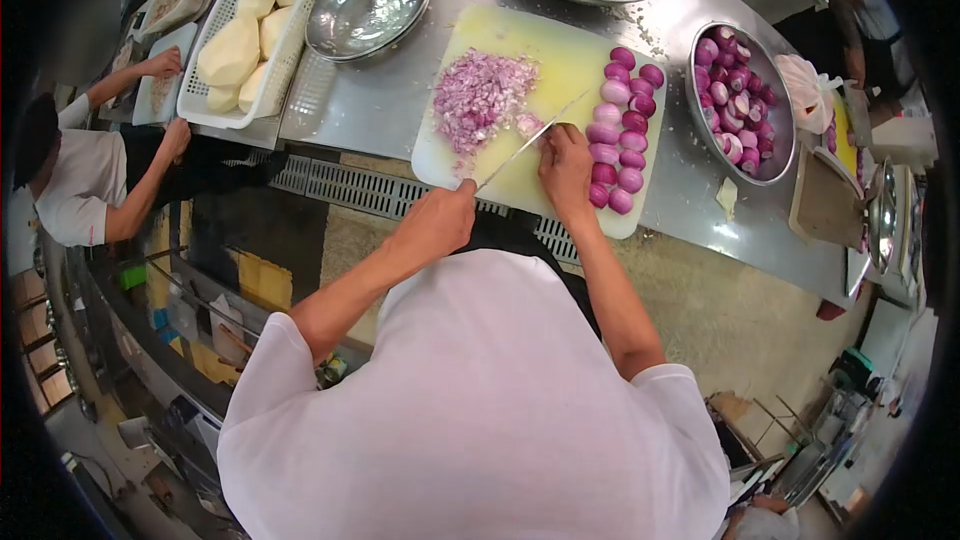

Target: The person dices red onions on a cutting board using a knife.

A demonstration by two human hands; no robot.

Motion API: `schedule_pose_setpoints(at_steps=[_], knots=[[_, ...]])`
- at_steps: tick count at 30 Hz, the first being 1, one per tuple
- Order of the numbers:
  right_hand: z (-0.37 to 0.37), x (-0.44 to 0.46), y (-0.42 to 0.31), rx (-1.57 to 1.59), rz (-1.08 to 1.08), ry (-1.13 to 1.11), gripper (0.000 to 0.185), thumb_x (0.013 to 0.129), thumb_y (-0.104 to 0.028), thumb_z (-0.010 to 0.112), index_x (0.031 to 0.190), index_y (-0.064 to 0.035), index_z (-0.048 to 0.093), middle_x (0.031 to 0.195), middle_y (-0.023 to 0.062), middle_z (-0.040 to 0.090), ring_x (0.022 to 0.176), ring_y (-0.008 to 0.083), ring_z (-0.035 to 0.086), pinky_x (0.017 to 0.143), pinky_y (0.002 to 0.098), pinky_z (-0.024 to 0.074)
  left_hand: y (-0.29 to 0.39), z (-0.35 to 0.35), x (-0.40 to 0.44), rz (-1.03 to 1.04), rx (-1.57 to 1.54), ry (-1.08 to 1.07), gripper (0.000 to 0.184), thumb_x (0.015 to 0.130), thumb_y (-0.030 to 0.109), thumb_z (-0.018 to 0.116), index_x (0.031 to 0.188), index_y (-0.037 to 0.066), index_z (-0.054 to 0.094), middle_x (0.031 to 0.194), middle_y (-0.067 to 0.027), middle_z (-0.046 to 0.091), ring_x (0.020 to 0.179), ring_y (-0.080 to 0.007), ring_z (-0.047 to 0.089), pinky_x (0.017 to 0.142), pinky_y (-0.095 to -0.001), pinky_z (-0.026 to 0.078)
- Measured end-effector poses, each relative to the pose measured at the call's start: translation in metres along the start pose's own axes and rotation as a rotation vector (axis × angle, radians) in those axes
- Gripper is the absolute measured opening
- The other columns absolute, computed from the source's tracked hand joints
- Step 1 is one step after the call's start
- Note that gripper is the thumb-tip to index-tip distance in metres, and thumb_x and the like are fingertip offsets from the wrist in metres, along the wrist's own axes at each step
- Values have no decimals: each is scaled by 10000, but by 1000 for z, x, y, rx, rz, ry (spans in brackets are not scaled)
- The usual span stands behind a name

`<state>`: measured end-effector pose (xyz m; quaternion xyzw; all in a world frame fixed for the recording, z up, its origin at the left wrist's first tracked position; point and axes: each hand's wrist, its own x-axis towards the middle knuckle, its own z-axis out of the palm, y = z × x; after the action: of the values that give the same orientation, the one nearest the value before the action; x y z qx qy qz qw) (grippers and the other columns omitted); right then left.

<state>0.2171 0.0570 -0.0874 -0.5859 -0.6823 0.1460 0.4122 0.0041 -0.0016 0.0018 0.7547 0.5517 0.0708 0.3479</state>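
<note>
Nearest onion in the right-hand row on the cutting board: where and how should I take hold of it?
Probably pinch the onion by its rounded upper sides, the right hand coming from the near right. It ends its row, with bare cutting board on its near and right sides, while neighbouring onions sit close on its far and left.

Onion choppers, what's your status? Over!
Left hand: holding knife. Right hand: beside knife, hold unclear. Chopped onion: heaped on cutting board. Onion rows: close by, not under knife.
</note>
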Motion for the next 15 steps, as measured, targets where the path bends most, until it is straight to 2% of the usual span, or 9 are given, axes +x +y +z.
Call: schedule_pose_setpoints(at_steps=[4, 7, 8, 13, 15], knots=[[-5, 0, 0, -20, 9, -5, 131, 818, 0, 613, 947, -16, 626, 916, 163, 605, 851, 381, 593, 712, 456, 486, -3, 0, 6, 81, 55, 45, 145, 920, 88, 522, 951, -53, 535, 668, -292, 592, 676, -484, 604, 624, -569, 460], [-4, -3, 1, 5, 3, 8, 117, 821, -2, 614, 937, -14, 624, 909, 164, 605, 845, 383, 597, 706, 455, 488, -2, -2, 0, 9, 28, 12, 141, 915, 86, 530, 943, -52, 534, 664, -290, 589, 675, -481, 603, 617, -564, 459], [-2, -6, 2, 11, 14, 11, 111, 822, -1, 615, 932, -15, 624, 904, 163, 605, 841, 384, 597, 703, 455, 489, -19, 13, 6, 36, 57, 30, 141, 910, 85, 534, 943, -52, 532, 661, -290, 587, 673, -482, 601, 615, -564, 458], [-4, -10, 4, 0, 36, 7, 113, 817, 2, 620, 928, -21, 625, 902, 163, 609, 842, 383, 602, 692, 451, 490, 4, -5, -1, 55, 4, 26, 125, 893, 69, 532, 917, -53, 522, 644, -288, 578, 652, -482, 595, 618, -565, 459], [2, -8, 4, 13, 40, 22, 115, 815, 3, 621, 927, -24, 626, 903, 162, 610, 841, 382, 604, 688, 450, 491, -8, 3, 6, 60, 50, 33, 104, 888, 52, 525, 892, -52, 527, 644, -288, 585, 654, -485, 603, 608, -568, 464]])
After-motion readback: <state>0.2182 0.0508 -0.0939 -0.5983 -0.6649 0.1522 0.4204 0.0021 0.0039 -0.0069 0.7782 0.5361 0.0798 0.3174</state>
